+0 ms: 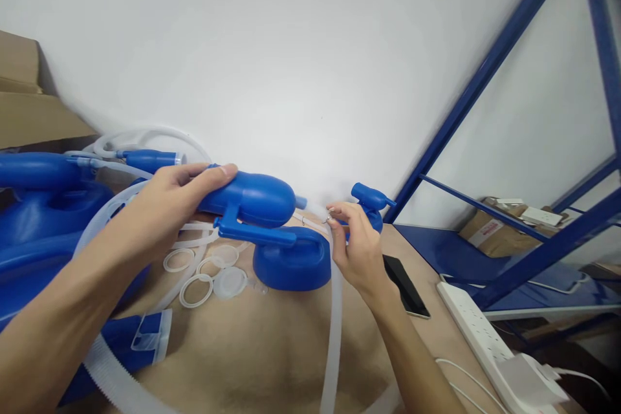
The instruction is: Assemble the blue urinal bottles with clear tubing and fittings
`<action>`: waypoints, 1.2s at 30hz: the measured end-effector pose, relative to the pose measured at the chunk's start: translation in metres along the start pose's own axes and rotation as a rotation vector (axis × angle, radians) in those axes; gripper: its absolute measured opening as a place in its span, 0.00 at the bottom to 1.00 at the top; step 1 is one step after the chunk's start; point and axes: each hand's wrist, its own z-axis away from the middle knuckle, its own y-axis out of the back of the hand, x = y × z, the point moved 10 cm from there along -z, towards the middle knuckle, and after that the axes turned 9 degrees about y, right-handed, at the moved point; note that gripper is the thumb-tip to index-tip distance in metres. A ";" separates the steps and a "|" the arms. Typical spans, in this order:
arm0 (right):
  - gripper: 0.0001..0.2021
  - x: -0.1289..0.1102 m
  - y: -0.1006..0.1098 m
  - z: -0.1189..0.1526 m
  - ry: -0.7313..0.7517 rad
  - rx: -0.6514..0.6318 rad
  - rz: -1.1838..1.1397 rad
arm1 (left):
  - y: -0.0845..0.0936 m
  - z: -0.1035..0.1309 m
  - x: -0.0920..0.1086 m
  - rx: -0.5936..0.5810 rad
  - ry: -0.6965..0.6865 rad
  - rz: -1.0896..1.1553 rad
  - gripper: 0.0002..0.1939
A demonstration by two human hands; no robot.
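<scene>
My left hand (194, 191) is closed around a rounded blue plastic bottle (264, 197), held sideways above the table. Its narrow spout (301, 202) points right, and a blue flat bar runs along its lower side. To the right of the spout, the fingertips of my right hand (358, 242) pinch the end of a translucent hose (334, 330) with a small metal clamp (328, 215) at it. A short gap separates hose and spout. Below that hose hangs down toward the front. Behind the hands stands another blue container (291, 265) with a recessed handle.
White rings (196, 290) and round translucent caps (230, 282) lie on the wooden table (233, 349). Large blue containers (43, 213) and hoses crowd the left. To the right are a blue funnel-like part (371, 196), a phone (405, 286), a power strip (478, 330) and a blue metal rack (485, 71).
</scene>
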 end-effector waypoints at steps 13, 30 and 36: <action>0.25 -0.013 -0.027 -0.004 -0.250 -0.357 -0.569 | -0.041 0.016 0.004 -0.259 -0.043 0.054 0.16; 0.31 -0.002 0.012 -0.016 -0.241 0.027 -0.332 | -0.054 0.013 0.000 -0.308 -0.122 0.270 0.16; 0.33 0.064 0.052 0.002 -0.440 0.205 -0.074 | -0.024 0.023 0.012 -0.014 -0.272 0.187 0.23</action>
